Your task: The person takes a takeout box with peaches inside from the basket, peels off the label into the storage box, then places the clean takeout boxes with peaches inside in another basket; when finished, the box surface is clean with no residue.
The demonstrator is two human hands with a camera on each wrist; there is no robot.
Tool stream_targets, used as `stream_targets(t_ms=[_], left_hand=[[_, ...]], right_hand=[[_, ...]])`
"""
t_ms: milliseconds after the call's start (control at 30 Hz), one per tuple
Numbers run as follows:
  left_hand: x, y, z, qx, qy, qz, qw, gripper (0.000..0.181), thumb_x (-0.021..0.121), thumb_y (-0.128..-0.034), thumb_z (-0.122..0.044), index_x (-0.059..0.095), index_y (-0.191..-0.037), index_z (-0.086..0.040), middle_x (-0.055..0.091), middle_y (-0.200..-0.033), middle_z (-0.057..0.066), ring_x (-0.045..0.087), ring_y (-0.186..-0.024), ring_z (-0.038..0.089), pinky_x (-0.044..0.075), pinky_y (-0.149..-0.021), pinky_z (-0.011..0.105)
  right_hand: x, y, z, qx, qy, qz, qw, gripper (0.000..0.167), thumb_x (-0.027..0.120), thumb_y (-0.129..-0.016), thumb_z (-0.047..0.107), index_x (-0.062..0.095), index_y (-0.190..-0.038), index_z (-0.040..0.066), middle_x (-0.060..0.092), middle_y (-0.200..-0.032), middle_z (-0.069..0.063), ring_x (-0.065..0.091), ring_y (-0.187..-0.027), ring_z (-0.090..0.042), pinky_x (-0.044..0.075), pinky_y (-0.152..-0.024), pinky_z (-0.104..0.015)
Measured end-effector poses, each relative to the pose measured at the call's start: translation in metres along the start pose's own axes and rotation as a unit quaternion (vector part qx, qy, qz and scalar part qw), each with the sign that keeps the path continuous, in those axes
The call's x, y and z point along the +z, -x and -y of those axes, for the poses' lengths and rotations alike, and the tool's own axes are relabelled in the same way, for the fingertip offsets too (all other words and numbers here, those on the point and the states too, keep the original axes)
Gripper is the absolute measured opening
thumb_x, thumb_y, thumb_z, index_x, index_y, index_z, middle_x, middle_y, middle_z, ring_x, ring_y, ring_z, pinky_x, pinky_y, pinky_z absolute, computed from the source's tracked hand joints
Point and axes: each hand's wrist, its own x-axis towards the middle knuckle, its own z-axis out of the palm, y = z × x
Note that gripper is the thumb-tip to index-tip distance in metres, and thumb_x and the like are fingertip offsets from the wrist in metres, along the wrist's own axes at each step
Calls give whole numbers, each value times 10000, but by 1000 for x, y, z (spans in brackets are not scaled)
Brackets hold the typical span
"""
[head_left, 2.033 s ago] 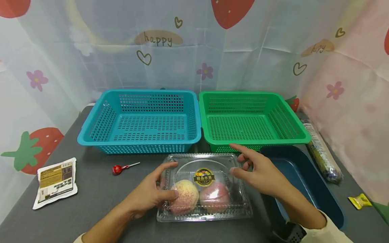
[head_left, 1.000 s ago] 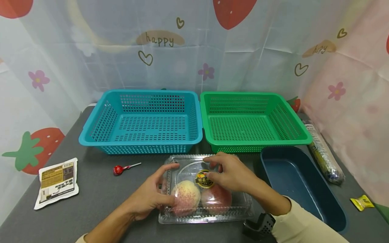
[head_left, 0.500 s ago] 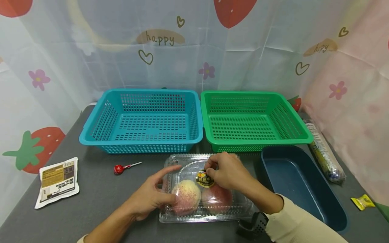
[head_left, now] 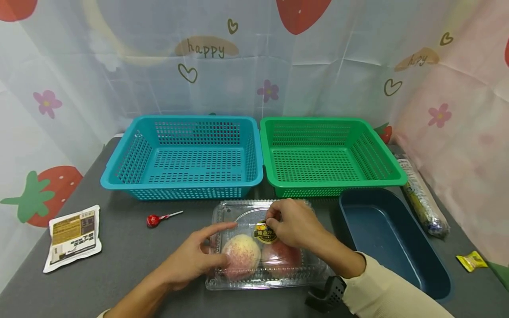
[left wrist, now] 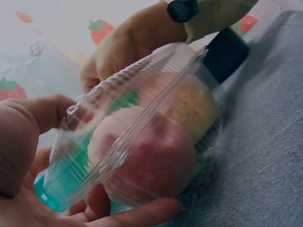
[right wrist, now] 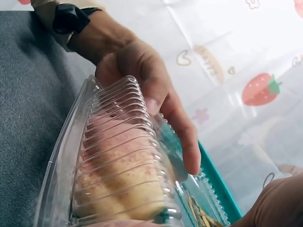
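Observation:
A clear plastic clamshell box (head_left: 254, 282) lies on the grey table in front of the baskets. Inside sit two peaches, one yellow and pink (head_left: 242, 257) and one darker pink (head_left: 281, 259). My left hand (head_left: 195, 256) grips the box's left side, thumb and index finger over the lid, other fingers low along its side in the left wrist view. Over the lid, my right hand (head_left: 294, 223) pinches at the right edge of a round black and gold sticker (head_left: 264, 234), thumb against curled index finger. The fingertips hide that part of the sticker.
Behind stand a blue basket (head_left: 195, 180) and a green basket (head_left: 338, 183), side by side. A dark blue tray (head_left: 391, 238) lies at right, near a long wrapped packet (head_left: 423, 198) and a yellow candy (head_left: 472, 261). At left are a red lollipop (head_left: 153, 220) and a white-brown pouch (head_left: 73, 238).
My right hand has come from the box's right side to the sticker, and its thumb and index finger have closed at the sticker's edge. My left hand stays on the box.

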Motion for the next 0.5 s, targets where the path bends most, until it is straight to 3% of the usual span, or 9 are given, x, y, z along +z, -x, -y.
stream_targets(t_ms=[167, 500], left_hand=[[-2, -1, 2, 88, 102, 82, 9999, 708, 714, -780, 24, 435, -1427, -52, 596, -980, 241, 628, -686, 214, 534, -554, 309], [0, -5, 6, -35, 228, -120, 9997, 704, 720, -745, 27, 463, -1392, -79, 450, -1204, 292, 630, -839, 309, 552, -673, 411]], right_hand=[[-2, 2, -1, 33, -413, 108, 9991, 172, 665, -905, 81, 619, -760, 160, 570, -684, 79, 507, -624, -125, 436, -639, -341], [-20, 7, -7, -139, -1387, 136, 9901, 86, 632, -932, 57, 634, -855, 95, 596, -744, 12, 532, -654, -152, 464, -613, -329]])
